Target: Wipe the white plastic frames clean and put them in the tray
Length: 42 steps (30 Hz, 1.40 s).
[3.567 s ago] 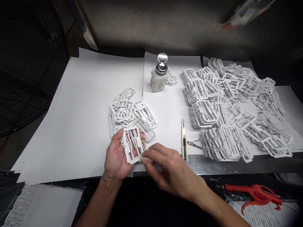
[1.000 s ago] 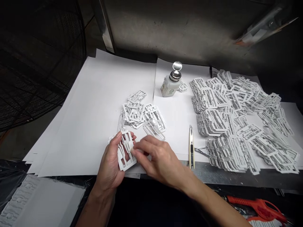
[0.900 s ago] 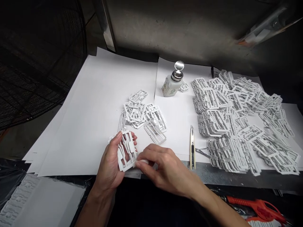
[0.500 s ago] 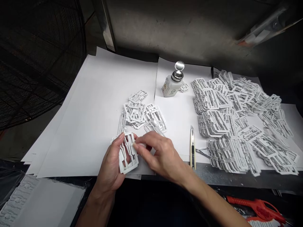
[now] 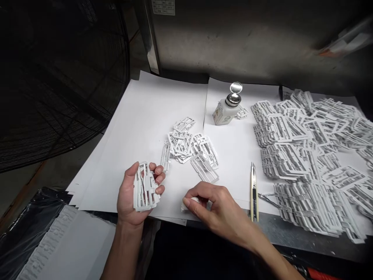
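Observation:
My left hand (image 5: pixel 128 194) is wrapped round a small stack of white plastic frames (image 5: pixel 144 190) with slotted openings, held up above the table's front edge. To its right, my right hand (image 5: pixel 218 206) pinches a crumpled white wad (image 5: pixel 189 203), perhaps cloth or tissue; most of it is hidden by the fingers. The two hands are apart. Just beyond them lies a loose pile of similar white frames (image 5: pixel 182 144) on white paper, with one frame (image 5: pixel 204 168) lying close above my right hand.
A pump-top bottle (image 5: pixel 225 111) with its metal lid raised stands at the back. A utility knife (image 5: pixel 253 192) and metal tool (image 5: pixel 268 199) lie right of my right hand. Stacked frames (image 5: pixel 309 210) crowd the right side. A black fan cage (image 5: pixel 72 89) stands left; packed parts (image 5: pixel 49 245) sit lower left.
My right hand has drawn away from the held frames, moving right and down with the white wad. My left hand has tilted the stack more upright. The whole view has shifted.

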Tool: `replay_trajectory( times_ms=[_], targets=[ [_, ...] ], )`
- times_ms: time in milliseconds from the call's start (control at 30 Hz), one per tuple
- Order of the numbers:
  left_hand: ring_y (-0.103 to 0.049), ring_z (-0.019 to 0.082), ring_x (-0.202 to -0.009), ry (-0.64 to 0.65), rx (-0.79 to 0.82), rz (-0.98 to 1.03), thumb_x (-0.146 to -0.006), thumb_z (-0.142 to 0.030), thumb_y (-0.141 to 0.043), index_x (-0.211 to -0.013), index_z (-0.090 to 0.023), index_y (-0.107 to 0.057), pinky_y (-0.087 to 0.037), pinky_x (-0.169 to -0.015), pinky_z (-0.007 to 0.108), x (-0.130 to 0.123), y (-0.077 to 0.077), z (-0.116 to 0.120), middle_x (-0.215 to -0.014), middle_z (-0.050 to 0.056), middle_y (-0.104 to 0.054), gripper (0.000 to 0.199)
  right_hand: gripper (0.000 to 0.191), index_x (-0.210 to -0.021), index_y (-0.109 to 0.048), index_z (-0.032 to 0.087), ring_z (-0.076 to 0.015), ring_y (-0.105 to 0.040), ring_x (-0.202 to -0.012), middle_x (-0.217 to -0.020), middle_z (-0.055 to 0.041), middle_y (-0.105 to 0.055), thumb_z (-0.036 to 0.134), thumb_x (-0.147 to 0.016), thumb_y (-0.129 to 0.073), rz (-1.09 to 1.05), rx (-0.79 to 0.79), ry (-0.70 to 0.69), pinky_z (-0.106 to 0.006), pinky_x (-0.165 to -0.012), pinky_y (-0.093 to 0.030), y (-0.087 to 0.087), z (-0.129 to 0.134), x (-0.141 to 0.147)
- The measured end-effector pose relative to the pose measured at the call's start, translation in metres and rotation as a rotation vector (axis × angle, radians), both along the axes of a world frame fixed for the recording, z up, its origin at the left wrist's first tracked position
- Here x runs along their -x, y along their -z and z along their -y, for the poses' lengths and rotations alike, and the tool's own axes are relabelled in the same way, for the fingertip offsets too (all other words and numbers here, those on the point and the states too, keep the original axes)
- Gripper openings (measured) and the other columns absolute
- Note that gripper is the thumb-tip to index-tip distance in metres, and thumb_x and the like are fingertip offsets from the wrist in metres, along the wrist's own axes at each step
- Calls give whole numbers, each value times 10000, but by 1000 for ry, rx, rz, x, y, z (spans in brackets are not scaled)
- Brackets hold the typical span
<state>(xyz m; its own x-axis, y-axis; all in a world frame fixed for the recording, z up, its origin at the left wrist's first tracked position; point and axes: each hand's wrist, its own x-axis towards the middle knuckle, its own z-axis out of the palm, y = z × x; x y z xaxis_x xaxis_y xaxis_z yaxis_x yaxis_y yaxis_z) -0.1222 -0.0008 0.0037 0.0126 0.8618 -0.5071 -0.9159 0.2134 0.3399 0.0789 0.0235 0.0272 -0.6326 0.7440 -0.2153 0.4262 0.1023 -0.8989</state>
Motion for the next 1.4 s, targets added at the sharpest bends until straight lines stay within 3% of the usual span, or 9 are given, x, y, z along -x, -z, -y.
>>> replay_trajectory(
  times_ms=[267,367,567,733,900,1000,1133,1300,1400],
  targets=[
    [-479,96,-590,26,-28,17,-825,-325,-452,-780,-133,-580,-423,-470,192,1,3,2,-727,26,-505,235,131,-833,-652,204,-103,-527,-631,-787,27,-603,200,-897,-539,2,22,-11,-220,-558,-394,1,3,3],
    [-499,112,-602,27,51,-286,-784,-345,-528,-826,-134,-614,-444,-554,230,6,0,-4,-720,29,-544,232,137,-825,-656,203,-103,-518,-613,-774,25,-601,195,-893,-538,14,37,-5,-219,-546,-390,2,4,3],
    [-520,143,-598,77,210,-1312,-593,-393,-745,-758,-164,-639,-379,-543,226,16,11,-27,-663,9,-605,301,134,-827,-662,200,-109,-515,-608,-769,13,-598,204,-889,-543,21,26,13,-224,-551,-388,4,7,2],
    [-521,150,-601,200,141,-1547,-577,-454,-741,-734,-187,-613,-363,-544,232,13,19,-39,-675,1,-618,336,134,-820,-659,197,-105,-503,-600,-759,15,-593,202,-885,-543,23,26,29,-222,-553,-381,5,8,2],
    [-541,137,-634,100,192,-1343,-609,-472,-721,-839,-165,-622,-399,-547,217,15,15,-37,-719,13,-612,396,134,-820,-655,202,-103,-491,-594,-762,22,-591,206,-884,-538,17,48,26,-221,-548,-376,5,8,1],
    [-562,140,-647,8,220,-933,-689,-516,-632,-866,-138,-628,-442,-555,221,21,4,-35,-751,45,-613,417,147,-810,-651,205,-114,-505,-623,-757,19,-592,223,-892,-530,17,57,22,-225,-560,-376,6,7,1],
    [-592,177,-726,58,86,-467,-804,-474,-486,-873,-112,-628,-500,-656,287,24,-10,-29,-779,79,-604,395,245,-783,-633,186,-116,-486,-590,-678,14,-569,326,-927,-493,-14,109,31,-223,-531,-351,12,6,9],
    [-590,183,-761,82,21,-323,-847,-422,-448,-941,-94,-640,-514,-667,300,12,-9,-21,-848,97,-608,392,277,-888,-617,179,-89,-425,-499,-611,34,-525,432,-913,-507,-146,333,30,-183,-437,-295,25,4,31],
    [-586,189,-781,84,-34,-261,-838,-407,-481,-954,-90,-648,-514,-676,308,5,-2,-17,-884,106,-617,376,274,-872,-614,189,-77,-353,-460,-554,54,-450,431,-917,-494,-173,328,26,-178,-416,-256,22,5,43]
  ],
)
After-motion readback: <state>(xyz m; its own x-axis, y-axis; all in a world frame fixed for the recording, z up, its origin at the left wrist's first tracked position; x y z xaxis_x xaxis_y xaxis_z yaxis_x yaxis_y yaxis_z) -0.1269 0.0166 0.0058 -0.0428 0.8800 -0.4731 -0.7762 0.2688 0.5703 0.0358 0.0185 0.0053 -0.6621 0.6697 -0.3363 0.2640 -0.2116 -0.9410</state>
